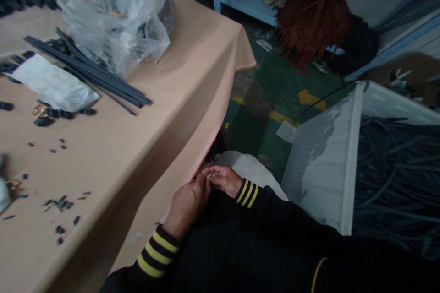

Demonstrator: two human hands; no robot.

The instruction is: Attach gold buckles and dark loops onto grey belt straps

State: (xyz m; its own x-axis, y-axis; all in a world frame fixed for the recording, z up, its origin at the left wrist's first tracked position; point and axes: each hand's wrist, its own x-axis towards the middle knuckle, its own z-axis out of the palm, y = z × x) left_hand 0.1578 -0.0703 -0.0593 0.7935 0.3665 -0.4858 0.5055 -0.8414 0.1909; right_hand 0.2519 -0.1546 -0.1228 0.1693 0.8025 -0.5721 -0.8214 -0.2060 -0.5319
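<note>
beside the bench (117, 151), your right hand (227, 181) pinches a small piece (211, 175) at its fingertips, touching your left hand (189, 199), whose grip you cannot tell. the piece lies between both hands, pale gold, its long axis too small to tell.

Soft cloth, crinkly plastic and a smooth tan cover
The cover (192, 68) looks matt; the see-through bag (120, 18) is shiny, wrinkly plastic. The dark strips (89, 71) look smooth and dull. The big bin (319, 155) looks like hard, pale plastic. The black sleeves (158, 252) look like soft, matt cloth.
</note>
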